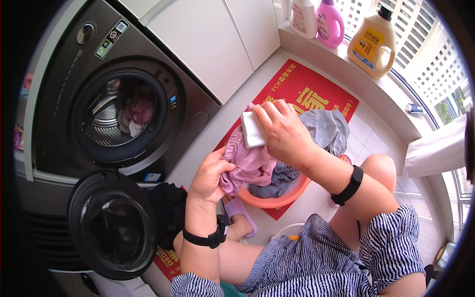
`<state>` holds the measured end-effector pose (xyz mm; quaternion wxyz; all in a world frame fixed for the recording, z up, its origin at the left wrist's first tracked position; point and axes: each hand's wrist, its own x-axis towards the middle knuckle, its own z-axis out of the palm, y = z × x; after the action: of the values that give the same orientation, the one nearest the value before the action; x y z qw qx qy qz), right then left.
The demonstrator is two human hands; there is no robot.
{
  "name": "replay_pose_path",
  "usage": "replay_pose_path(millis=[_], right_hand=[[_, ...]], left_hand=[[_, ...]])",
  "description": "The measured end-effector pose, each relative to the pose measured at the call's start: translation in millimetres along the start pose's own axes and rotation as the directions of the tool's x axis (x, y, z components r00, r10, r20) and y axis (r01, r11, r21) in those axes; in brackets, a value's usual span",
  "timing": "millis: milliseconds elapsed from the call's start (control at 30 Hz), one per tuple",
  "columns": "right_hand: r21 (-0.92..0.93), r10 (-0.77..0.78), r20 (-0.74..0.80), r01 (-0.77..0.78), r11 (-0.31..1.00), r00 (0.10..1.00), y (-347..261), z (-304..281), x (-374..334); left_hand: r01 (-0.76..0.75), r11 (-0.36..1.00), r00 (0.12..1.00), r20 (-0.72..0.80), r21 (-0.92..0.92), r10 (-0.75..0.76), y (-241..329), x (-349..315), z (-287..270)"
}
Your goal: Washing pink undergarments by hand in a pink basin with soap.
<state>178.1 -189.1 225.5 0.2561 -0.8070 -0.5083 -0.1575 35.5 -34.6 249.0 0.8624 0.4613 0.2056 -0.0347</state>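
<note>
My left hand [208, 178] grips a pink garment [250, 166] with a gathered elastic edge, holding it up over an orange basin [269, 200]. Against the top of that cloth, my right hand [287, 131] is closed round a white bar of soap [254, 129], whose broad face shows beside the fingers. Wet dark grey clothes [274, 183] lie in the basin. A lighter grey garment [326, 129] lies at its far right side, partly behind my right forearm. The garment and my arm hide much of the basin.
On the left stands a dark front-loading washing machine [198, 94], its round door [113, 225] swung open, clothes [137, 111] in the drum. A black cloth [168, 213] lies near the door. A red mat [309, 81] is under the basin. Detergent bottles [372, 44] line the windowsill.
</note>
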Motion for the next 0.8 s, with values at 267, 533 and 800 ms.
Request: replay_pose_path(millis=[267, 533, 800], right_hand=[[-0.066, -0.061, -0.024, 0.059, 0.996, 0.998, -5.8, -0.4, -4.0], [-0.043, -0.1, -0.001, 0.1, 0.994, 0.995, -19.9, -10.4, -7.4], [-0.053, 0.071, 0.063, -0.067, 0.996, 0.996, 5.6, -1.8, 3.0]], left_hand=[[0.022, 1.0, 0.999, -0.037, 0.018, -0.021, -3.6, 3.6, 5.2], [0.013, 0.999, 0.998, -0.065, 0.034, -0.011, -1.5, 2.8, 5.2], [0.059, 0.994, 0.998, -0.018, 0.097, -0.058, -2.8, -2.1, -6.5]])
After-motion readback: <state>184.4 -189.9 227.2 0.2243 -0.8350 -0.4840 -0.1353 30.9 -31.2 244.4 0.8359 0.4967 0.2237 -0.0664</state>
